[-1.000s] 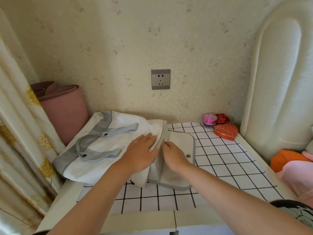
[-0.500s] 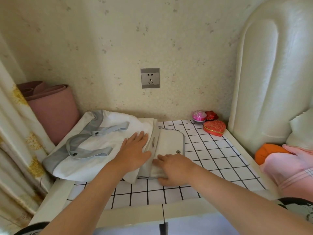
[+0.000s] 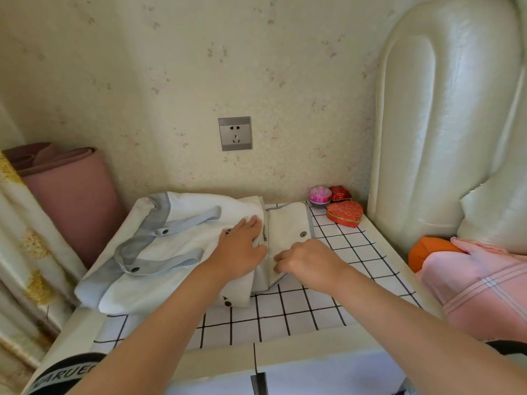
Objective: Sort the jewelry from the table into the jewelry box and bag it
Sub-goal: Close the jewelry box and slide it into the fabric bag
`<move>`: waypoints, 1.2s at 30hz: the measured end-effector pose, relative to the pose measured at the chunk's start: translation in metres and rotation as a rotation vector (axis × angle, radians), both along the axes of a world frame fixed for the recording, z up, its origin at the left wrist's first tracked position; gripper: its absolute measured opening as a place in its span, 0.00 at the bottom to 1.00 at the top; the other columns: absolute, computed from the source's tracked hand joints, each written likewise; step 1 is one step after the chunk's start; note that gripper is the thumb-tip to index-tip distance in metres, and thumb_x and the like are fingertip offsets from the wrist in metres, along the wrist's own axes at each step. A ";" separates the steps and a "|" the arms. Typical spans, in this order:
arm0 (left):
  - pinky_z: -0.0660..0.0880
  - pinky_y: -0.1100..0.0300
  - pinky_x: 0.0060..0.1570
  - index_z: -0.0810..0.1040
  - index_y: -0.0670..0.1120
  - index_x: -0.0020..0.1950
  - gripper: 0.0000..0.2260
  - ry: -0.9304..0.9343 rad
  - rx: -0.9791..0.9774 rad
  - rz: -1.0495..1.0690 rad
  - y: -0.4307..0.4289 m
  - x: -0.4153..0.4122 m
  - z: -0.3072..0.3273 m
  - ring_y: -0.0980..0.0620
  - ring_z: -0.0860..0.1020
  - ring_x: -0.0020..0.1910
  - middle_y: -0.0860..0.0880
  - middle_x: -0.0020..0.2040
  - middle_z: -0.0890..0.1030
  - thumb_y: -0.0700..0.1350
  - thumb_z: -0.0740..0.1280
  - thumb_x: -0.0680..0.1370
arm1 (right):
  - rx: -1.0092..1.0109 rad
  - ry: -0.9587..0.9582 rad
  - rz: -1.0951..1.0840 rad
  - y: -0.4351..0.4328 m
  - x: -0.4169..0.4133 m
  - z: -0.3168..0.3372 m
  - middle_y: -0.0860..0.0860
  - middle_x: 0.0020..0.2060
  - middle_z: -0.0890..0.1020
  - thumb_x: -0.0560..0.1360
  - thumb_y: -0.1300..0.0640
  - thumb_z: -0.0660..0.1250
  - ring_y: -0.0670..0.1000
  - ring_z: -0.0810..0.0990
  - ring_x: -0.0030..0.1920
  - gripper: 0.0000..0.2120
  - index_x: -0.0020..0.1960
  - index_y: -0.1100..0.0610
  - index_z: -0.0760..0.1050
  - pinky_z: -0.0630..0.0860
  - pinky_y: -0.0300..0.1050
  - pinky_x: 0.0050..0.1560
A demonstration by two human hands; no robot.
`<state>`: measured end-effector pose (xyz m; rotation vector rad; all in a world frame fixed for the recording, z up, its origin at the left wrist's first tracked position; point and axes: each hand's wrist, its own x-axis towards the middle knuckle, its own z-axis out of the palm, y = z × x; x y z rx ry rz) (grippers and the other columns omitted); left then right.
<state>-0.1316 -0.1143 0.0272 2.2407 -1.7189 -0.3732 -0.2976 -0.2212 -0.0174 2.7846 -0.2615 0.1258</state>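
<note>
White bag (image 3: 196,206), left hand (image 3: 242,248) flat atop

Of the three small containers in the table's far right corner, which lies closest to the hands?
The red heart-shaped box with gold trim; the pink round container and the small red box sit behind it, nearer the wall.

Bedside tabletop (image 3: 285,317) was white with a black grid. A white-and-grey canvas bag (image 3: 171,238) lay flat over the left half and spilled past the left edge. At the far right corner sat a red heart-shaped box (image 3: 344,213). Behind it, along the far edge, a pink round box (image 3: 320,194) stood just beside a small red box (image 3: 340,193).
</note>
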 end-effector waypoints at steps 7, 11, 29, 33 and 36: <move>0.47 0.51 0.75 0.53 0.54 0.80 0.32 -0.088 -0.024 -0.065 -0.008 -0.041 -0.002 0.55 0.49 0.79 0.57 0.80 0.51 0.53 0.61 0.78 | 0.203 0.107 -0.160 0.003 -0.033 0.008 0.51 0.43 0.84 0.67 0.63 0.65 0.56 0.80 0.44 0.17 0.52 0.51 0.83 0.75 0.45 0.41; 0.49 0.52 0.75 0.56 0.55 0.79 0.30 -0.065 -0.034 -0.044 -0.003 -0.039 0.001 0.55 0.51 0.78 0.59 0.80 0.53 0.55 0.61 0.79 | 0.602 0.104 -0.323 0.003 -0.044 0.021 0.43 0.56 0.83 0.70 0.53 0.66 0.48 0.79 0.56 0.21 0.63 0.44 0.80 0.77 0.45 0.56; 0.65 0.59 0.72 0.73 0.54 0.72 0.19 0.741 -0.303 0.159 0.009 -0.007 0.012 0.58 0.71 0.69 0.58 0.69 0.74 0.43 0.55 0.83 | 1.701 -0.825 -0.938 0.012 0.053 -0.004 0.51 0.58 0.79 0.75 0.36 0.62 0.55 0.77 0.57 0.28 0.69 0.49 0.65 0.73 0.53 0.62; 0.68 0.70 0.63 0.74 0.52 0.71 0.18 0.821 -0.342 0.181 0.008 -0.006 0.021 0.58 0.73 0.67 0.56 0.68 0.76 0.41 0.55 0.83 | 1.878 -1.022 -0.891 0.006 0.062 0.005 0.52 0.52 0.83 0.66 0.44 0.75 0.55 0.82 0.50 0.32 0.65 0.52 0.70 0.79 0.52 0.54; 0.64 0.60 0.72 0.73 0.55 0.71 0.18 0.809 -0.350 0.158 0.010 -0.003 0.023 0.58 0.69 0.70 0.56 0.71 0.73 0.42 0.56 0.83 | 1.864 -1.078 -0.810 0.012 0.074 0.010 0.50 0.58 0.81 0.62 0.43 0.76 0.54 0.82 0.53 0.39 0.71 0.45 0.67 0.78 0.54 0.59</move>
